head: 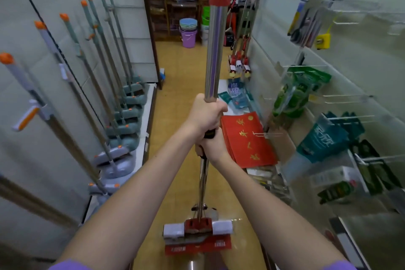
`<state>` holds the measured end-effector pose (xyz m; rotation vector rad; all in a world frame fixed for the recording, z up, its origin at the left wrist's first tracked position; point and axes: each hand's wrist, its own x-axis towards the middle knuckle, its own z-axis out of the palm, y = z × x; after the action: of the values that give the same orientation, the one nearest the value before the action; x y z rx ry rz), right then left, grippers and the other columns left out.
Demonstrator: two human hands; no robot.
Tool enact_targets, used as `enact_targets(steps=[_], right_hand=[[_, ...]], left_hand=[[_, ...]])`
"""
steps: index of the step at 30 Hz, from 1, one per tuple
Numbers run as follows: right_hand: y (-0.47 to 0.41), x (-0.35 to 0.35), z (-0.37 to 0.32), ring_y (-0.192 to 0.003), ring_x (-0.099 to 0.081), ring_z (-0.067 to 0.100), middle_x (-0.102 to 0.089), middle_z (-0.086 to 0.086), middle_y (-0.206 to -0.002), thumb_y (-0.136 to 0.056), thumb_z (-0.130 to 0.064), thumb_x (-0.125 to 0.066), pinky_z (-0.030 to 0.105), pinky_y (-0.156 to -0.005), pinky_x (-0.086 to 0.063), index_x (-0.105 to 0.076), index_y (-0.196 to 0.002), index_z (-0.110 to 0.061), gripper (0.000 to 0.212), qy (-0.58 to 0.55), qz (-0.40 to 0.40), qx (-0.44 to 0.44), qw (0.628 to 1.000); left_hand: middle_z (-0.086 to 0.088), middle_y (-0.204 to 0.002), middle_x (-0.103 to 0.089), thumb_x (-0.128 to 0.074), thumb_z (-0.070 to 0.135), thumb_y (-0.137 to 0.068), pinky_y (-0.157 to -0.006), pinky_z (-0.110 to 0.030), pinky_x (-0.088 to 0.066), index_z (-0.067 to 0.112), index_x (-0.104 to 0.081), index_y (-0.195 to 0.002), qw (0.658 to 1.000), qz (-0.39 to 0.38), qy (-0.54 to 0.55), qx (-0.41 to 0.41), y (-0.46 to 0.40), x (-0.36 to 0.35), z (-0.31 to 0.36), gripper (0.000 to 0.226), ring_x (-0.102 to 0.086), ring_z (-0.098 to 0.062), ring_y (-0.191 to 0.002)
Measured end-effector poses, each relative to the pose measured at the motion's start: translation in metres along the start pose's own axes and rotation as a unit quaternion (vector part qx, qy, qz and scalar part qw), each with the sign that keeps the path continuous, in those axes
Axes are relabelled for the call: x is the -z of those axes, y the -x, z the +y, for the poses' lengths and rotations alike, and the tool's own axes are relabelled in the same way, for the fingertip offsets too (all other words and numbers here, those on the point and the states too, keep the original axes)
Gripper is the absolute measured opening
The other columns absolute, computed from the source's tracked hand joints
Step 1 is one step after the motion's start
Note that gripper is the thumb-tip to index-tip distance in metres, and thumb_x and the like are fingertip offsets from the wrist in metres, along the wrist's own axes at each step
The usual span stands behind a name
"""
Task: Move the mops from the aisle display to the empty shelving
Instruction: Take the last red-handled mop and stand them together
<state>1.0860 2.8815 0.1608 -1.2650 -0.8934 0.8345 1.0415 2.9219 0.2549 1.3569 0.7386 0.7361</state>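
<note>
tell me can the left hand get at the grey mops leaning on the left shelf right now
Probably not yet: the left hand is wrapped around the red mop's pole, though the way to the grey mops looks clear.

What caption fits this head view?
Both hands, left hand above right hand, carry a red-headed mop upright down the aisle.

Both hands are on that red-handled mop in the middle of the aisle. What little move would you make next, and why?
Probably swing the mop toward the left shelf. The left hand and right hand grip its pole upright, its head hangs over the floor, and grey mops already lean there.
</note>
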Motion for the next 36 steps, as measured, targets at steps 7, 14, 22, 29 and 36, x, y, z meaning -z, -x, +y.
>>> enact_targets(steps=[7,14,22,29,36], right_hand=[[-0.178,0.009,0.027,-0.035,-0.035,0.016,-0.04,-0.005,-0.04,-0.066,-0.001,-0.055,0.024,-0.041,-0.026,-0.043,-0.059,-0.014,0.019,-0.036,0.009,0.013,0.999],[-0.344,0.017,0.033,-0.039,-0.04,0.017,-0.045,0.003,-0.045,-0.071,-0.002,-0.06,0.026,-0.041,-0.029,-0.049,-0.062,-0.012,0.018,-0.017,0.013,0.001,1.0],[-0.505,0.011,0.039,-0.039,-0.043,0.02,-0.046,0.006,-0.046,-0.08,0.01,-0.064,0.029,-0.041,-0.031,-0.048,-0.065,-0.013,0.032,0.02,0.036,0.005,0.999],[-0.657,-0.001,0.048,-0.03,-0.038,0.019,-0.042,0.004,-0.039,-0.063,0.002,-0.063,0.027,-0.04,-0.029,-0.045,-0.067,-0.01,0.022,0.016,0.094,0.007,0.995],[-0.787,0.0,0.038,-0.031,-0.037,0.02,-0.042,0.007,-0.039,-0.059,-0.003,-0.063,0.027,-0.039,-0.029,-0.045,-0.061,-0.01,0.02,0.044,0.187,0.009,0.981]], left_hand=[[0.0,-0.043,-0.024,-0.055,-0.01,-0.085,-0.049,-0.038,-0.012,0.018,-0.033,-0.049,1.0,-0.016,-0.022,-0.008,-0.175,0.02,0.005,0.051,-0.019,-0.013,-0.036],[-0.001,-0.041,-0.027,-0.057,-0.01,-0.087,-0.045,-0.032,-0.014,0.021,-0.041,-0.043,0.999,-0.018,-0.034,0.003,-0.339,0.041,0.023,0.057,-0.022,-0.013,-0.034],[-0.002,-0.042,-0.025,-0.056,-0.009,-0.086,-0.046,-0.033,-0.014,0.019,-0.035,-0.052,1.0,-0.014,-0.012,0.005,-0.499,0.077,0.037,0.048,-0.02,-0.015,-0.037],[0.001,-0.04,-0.022,-0.059,-0.002,-0.078,-0.041,-0.024,-0.017,0.014,-0.03,-0.065,0.997,-0.074,0.031,0.015,-0.661,0.115,0.045,0.036,-0.019,-0.015,-0.031],[-0.003,-0.038,-0.023,-0.062,0.004,-0.072,-0.041,-0.025,-0.018,0.016,-0.032,-0.051,0.982,-0.19,0.019,0.008,-0.797,0.132,0.07,0.038,-0.018,-0.016,-0.033]])
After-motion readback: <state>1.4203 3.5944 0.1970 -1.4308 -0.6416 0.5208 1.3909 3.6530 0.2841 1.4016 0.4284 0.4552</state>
